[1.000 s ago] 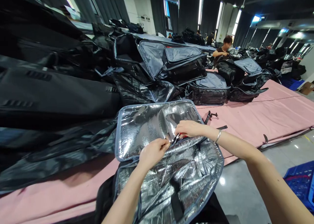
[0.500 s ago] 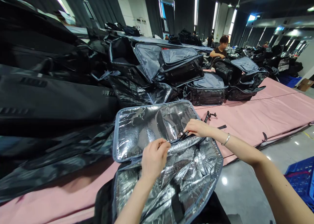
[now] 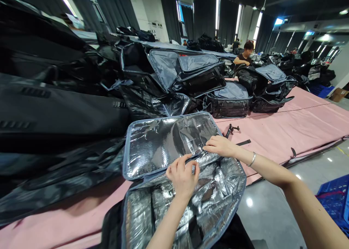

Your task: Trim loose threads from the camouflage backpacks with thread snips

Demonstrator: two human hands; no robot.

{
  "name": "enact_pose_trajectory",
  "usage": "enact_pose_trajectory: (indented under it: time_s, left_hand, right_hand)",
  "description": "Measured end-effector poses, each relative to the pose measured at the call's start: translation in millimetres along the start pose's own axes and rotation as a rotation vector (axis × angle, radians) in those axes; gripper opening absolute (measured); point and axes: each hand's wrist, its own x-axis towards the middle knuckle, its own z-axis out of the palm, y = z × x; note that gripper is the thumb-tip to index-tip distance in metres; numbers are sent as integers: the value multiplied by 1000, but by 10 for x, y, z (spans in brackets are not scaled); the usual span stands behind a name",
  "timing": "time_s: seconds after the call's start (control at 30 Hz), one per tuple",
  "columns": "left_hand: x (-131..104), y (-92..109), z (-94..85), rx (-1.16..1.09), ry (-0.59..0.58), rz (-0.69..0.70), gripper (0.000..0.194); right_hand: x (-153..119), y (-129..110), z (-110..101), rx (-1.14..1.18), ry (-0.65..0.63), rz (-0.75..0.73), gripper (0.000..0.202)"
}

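Observation:
A black bag with a crinkled silver lining [image 3: 223, 191] lies open in front of me. Its lid [image 3: 163, 143], silver inside with a grey-blue bound edge, is folded back away from me. Over the hinge side my left hand [image 3: 184, 174] has its fingers curled and parted, and nothing shows between them. To the right, my right hand [image 3: 219, 146] rests at the lid's near edge by the hinge, fingers bent down; whether they pinch anything is hidden. A silver bracelet is on my right wrist.
Large dark bags [image 3: 62, 114] are heaped at the left. More open bags [image 3: 231, 100] stand behind on the pink-covered table [image 3: 308, 121], where a loose black strap with a buckle [image 3: 231, 129] lies. A person [image 3: 242, 58] handles bags farther back. A blue crate [image 3: 334, 201] is at the right.
My left hand has moved right along the hinge, and its fingers have spread from a pinch. My right hand has shifted slightly down; the dark piece seen by its fingertips no longer shows.

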Motion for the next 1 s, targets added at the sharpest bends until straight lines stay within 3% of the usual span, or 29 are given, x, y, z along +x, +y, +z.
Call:
enact_pose_trajectory:
  time_s: [0.23,0.4,0.63,0.77,0.87,1.0]
  left_hand:
    - [10,-6,-68,-93,-46,-73,12]
    - [38,-6,-113,-125,-141,-71,14]
    - [20,0,-202,-177,-180,-61,17]
    - [76,-205,-398,-353,-276,38,35]
    - [175,-447,-478,-374,-315,-29,30]
    - [314,-632,-449,-228,-554,-49,30]
  right_hand:
    - [-3,-19,-18,-7,-25,-31,18]
    - [3,-34,-21,-5,-8,-15,19]
    - [29,-77,43,59,-2,31,23]
    - [-33,-161,53,281,150,166,19]
    - [-80,-309,123,426,263,325,20]
    - [-78,-537,300,447,315,495,18]
